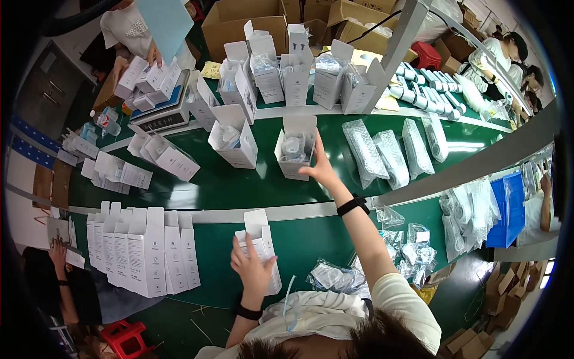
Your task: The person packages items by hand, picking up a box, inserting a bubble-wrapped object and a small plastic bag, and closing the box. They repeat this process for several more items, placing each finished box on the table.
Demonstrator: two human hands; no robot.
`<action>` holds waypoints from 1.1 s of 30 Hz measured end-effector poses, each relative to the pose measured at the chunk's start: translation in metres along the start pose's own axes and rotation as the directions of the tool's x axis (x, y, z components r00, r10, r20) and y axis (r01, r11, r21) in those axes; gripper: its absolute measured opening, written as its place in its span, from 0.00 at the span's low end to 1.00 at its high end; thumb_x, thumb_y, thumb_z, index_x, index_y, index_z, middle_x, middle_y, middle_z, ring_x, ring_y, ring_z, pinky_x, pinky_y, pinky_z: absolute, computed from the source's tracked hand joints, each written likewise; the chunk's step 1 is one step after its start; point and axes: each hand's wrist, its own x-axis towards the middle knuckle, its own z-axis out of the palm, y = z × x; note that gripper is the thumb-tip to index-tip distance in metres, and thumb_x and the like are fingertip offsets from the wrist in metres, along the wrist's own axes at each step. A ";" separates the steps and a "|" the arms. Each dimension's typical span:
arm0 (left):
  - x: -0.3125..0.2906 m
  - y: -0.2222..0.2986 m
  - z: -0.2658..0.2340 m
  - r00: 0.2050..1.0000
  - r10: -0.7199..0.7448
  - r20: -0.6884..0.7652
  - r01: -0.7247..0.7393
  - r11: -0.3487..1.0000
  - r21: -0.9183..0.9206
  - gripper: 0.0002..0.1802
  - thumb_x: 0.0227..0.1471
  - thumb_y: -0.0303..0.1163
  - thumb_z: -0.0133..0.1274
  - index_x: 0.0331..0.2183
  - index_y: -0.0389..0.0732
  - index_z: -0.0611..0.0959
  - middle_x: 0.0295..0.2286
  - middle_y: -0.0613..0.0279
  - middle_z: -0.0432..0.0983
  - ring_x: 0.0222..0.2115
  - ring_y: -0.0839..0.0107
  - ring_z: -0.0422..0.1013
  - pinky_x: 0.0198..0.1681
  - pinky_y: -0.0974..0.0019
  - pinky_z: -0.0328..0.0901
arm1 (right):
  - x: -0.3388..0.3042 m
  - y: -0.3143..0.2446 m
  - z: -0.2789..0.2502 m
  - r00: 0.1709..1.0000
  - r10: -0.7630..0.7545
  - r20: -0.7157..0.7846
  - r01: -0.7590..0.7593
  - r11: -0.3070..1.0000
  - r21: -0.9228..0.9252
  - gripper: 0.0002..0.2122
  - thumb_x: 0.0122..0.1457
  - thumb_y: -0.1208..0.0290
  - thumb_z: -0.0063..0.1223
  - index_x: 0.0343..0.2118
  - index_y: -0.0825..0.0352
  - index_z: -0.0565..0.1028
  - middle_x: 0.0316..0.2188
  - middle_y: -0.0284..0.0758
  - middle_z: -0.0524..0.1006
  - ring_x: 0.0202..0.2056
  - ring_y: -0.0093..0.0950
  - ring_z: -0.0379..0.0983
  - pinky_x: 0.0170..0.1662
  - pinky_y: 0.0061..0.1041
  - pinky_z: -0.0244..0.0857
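Observation:
My right hand [323, 168] reaches across the green conveyor and grips the right side of an open white carton [292, 169], thumb at its near side. Inside that carton sits a clear plastic-wrapped part [293, 147]. On the near table, my left hand [252, 267] is around a second upright white carton [272, 277] with its flap raised; the fingers lie at its left and top edge, the thumb on its front. What is inside this one cannot be made out. Left of the right hand, another open carton [240, 153] holds a bagged item.
Several white cartons [145, 260] stand in a row at near left. Bubble-wrapped pieces [365, 152] lie on the conveyor at right, bagged parts [338, 276] beside my right arm. A metal post [402, 45] and a blue bin [507, 209] stand right. Co-workers are around.

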 end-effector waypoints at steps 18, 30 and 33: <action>0.044 -0.016 0.006 0.948 0.273 0.166 0.071 0.325 -0.943 0.38 0.33 0.19 0.59 0.48 0.42 0.61 0.42 0.54 0.64 0.44 0.65 0.63 0.44 0.65 0.61 | -0.011 -0.027 -0.106 0.963 0.262 -0.062 -0.263 0.865 -0.428 0.35 0.46 0.79 0.49 0.57 0.60 0.45 0.42 0.43 0.65 0.42 0.36 0.65 0.46 0.33 0.61; 0.027 0.054 0.003 0.879 0.333 -0.340 -0.472 0.707 -0.527 0.38 0.29 0.31 0.66 0.38 0.40 0.57 0.43 0.43 0.60 0.40 0.52 0.65 0.38 0.57 0.63 | -0.087 -0.155 0.001 0.822 0.185 -0.538 -0.033 0.960 0.280 0.29 0.50 0.79 0.48 0.54 0.61 0.50 0.44 0.35 0.63 0.43 0.24 0.61 0.46 0.25 0.59; 0.025 0.055 0.014 0.801 0.372 -0.470 -0.587 0.643 -0.492 0.39 0.29 0.30 0.67 0.37 0.41 0.55 0.43 0.41 0.58 0.42 0.50 0.63 0.40 0.57 0.62 | -0.088 -0.159 0.002 0.916 -0.201 -0.347 0.147 0.973 -0.176 0.25 0.47 0.78 0.52 0.50 0.62 0.58 0.42 0.35 0.64 0.41 0.29 0.62 0.45 0.27 0.60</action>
